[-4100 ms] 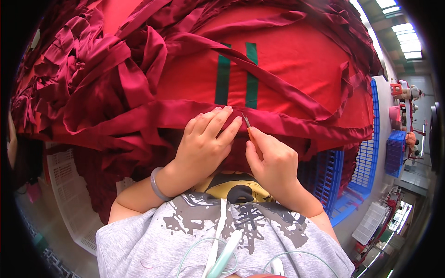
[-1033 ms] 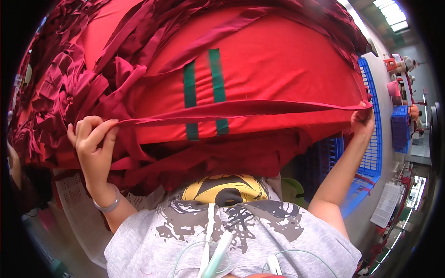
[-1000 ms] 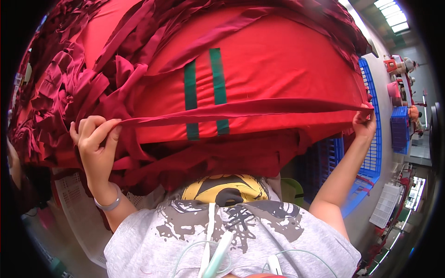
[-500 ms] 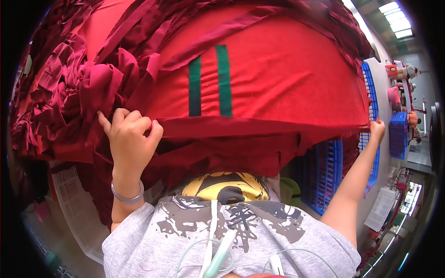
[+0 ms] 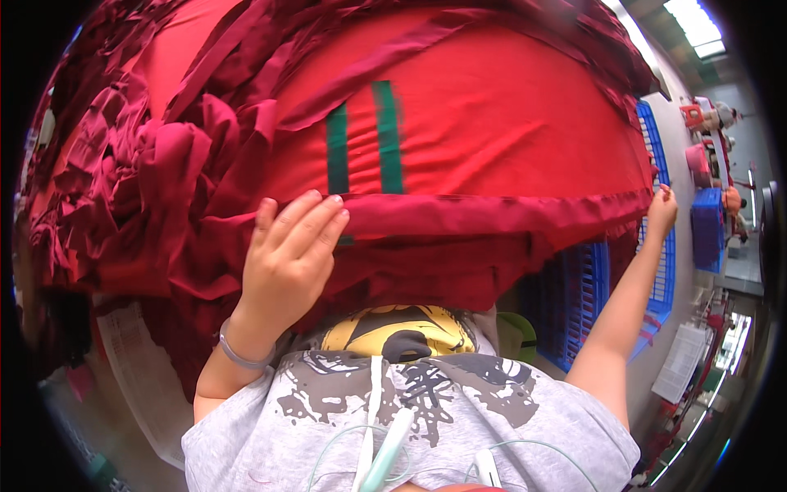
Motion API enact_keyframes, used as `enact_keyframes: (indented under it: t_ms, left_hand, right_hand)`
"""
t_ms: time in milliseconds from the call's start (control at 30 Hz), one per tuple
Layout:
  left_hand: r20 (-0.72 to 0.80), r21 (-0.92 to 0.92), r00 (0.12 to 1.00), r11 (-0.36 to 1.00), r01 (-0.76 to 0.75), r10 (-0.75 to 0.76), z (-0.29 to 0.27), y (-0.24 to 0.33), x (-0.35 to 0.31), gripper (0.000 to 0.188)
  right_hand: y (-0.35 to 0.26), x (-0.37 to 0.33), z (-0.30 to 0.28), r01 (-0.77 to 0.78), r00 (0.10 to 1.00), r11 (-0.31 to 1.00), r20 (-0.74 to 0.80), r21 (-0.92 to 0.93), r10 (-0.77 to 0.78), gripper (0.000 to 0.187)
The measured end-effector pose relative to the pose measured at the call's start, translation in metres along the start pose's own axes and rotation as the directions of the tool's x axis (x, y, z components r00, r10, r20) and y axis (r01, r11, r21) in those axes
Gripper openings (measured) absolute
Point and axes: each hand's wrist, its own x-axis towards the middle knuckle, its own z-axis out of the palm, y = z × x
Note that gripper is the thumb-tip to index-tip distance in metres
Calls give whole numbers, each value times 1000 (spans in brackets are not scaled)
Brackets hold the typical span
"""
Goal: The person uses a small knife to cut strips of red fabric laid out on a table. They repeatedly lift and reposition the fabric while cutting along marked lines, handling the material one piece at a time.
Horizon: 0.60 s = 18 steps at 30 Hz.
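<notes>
A long maroon fabric strip (image 5: pixel 484 214) runs across in front of me, over the near part of a red cloth (image 5: pixel 508 123). Two dark green bands (image 5: pixel 389 135) lie on that cloth, their lower ends crossed by the strip. My left hand (image 5: pixel 291 258) rests at the strip's left part with its fingers stretched out flat. At the far right end, my right hand (image 5: pixel 662 211) pinches the strip between closed fingers. Some of the right fingertips are hidden.
Heaped maroon fabric strips (image 5: pixel 164 160) cover the left and far side. A blue plastic crate (image 5: pixel 570 303) stands below the cloth at right. Near my left arm sits a white plastic basket (image 5: pixel 139 369). Another blue crate (image 5: pixel 707 230) is farther right.
My left hand has moved right and nearer me, its bent fingers now straightened. The strip's wide face has turned up and lies flatter. My right hand has shifted slightly away from me.
</notes>
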Motion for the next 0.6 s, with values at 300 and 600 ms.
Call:
enact_keyframes:
  t_ms: [300,600]
  left_hand:
    - [53,-108,998,994,-34,40,9,11,3,35]
    - [70,-183,996,983,-32,46,10,26,10,40]
  right_hand:
    - [-31,-57,-1,-100,943,990,307,-103,127,39]
    - [3,-13,2,-111,949,979,274,-173,156,33]
